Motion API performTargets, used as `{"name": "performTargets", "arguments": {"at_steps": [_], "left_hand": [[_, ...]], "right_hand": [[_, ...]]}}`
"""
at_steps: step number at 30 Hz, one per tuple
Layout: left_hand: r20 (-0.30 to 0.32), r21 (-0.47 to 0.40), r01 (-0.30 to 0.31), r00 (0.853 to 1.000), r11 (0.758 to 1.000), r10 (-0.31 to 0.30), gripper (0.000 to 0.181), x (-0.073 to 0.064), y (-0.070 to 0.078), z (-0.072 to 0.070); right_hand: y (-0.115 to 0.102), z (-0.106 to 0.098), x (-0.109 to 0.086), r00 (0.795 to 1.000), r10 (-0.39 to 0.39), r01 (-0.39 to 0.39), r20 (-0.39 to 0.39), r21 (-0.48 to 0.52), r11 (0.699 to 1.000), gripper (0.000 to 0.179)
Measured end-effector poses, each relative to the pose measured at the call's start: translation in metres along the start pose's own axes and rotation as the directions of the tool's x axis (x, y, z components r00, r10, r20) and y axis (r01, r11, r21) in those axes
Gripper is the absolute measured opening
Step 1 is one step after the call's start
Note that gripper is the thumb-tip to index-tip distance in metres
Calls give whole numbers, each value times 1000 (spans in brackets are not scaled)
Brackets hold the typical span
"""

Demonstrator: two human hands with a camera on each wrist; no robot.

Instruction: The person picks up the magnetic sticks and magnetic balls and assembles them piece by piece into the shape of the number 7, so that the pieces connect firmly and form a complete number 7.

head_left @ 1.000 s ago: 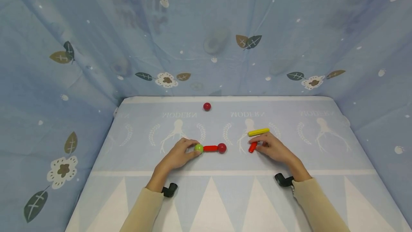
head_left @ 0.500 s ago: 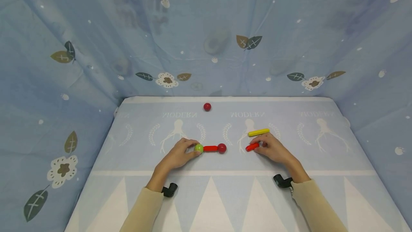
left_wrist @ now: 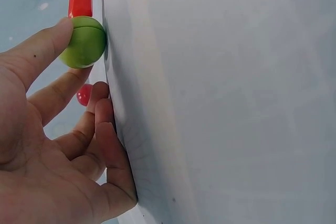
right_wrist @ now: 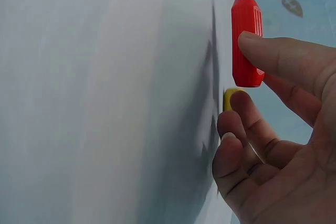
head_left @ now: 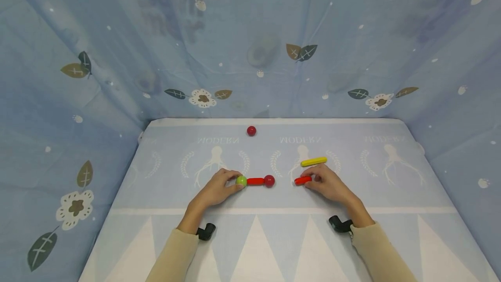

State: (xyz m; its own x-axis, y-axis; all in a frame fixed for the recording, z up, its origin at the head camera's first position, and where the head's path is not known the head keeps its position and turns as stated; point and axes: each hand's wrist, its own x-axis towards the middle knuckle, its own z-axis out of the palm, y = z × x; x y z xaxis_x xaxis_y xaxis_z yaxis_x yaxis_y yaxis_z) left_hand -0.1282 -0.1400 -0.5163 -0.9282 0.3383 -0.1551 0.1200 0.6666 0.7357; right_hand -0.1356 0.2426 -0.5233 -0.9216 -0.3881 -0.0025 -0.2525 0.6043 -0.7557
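Observation:
My left hand (head_left: 218, 187) pinches a green ball (left_wrist: 86, 43) between thumb and forefinger. A red rod (head_left: 255, 181) runs from that ball to a dark red ball (head_left: 269, 181), and the three lie in a line on the table. My right hand (head_left: 328, 182) holds a short red rod (right_wrist: 247, 45) by thumb and finger, slightly off the table as the right wrist view has it. This rod points left, its tip apart from the dark red ball. Just beyond the right fingers lies a longer yellow rod (head_left: 314, 161).
A loose red ball (head_left: 251, 131) sits near the far edge of the table (head_left: 364, 203). Patterned blue cloth (head_left: 250, 42) hangs behind the table and at both sides. Black wrist cameras (head_left: 339, 224) hang under the forearms.
In my right hand the short red rod has turned from slanting to nearly level with the line of the other pieces, and has shifted a little left. The left hand has stayed still.

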Motion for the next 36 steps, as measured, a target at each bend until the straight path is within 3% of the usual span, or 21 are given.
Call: {"name": "performTargets", "arguments": {"at_steps": [5,17,36], "left_hand": [[0,-6,-1,1000,1000,1,34,0,0,0],[1,-9,5,1000,1000,-5,33,1,6,-2],[0,12,7,1000,1000,-7,33,1,4,-1]], "right_hand": [[-14,11,-2,1000,-3,3,17,13,1000,25],[-51,46,-9,990,-127,124,55,61,990,27],[-83,95,-4,966,-174,160,194,86,983,23]]}}
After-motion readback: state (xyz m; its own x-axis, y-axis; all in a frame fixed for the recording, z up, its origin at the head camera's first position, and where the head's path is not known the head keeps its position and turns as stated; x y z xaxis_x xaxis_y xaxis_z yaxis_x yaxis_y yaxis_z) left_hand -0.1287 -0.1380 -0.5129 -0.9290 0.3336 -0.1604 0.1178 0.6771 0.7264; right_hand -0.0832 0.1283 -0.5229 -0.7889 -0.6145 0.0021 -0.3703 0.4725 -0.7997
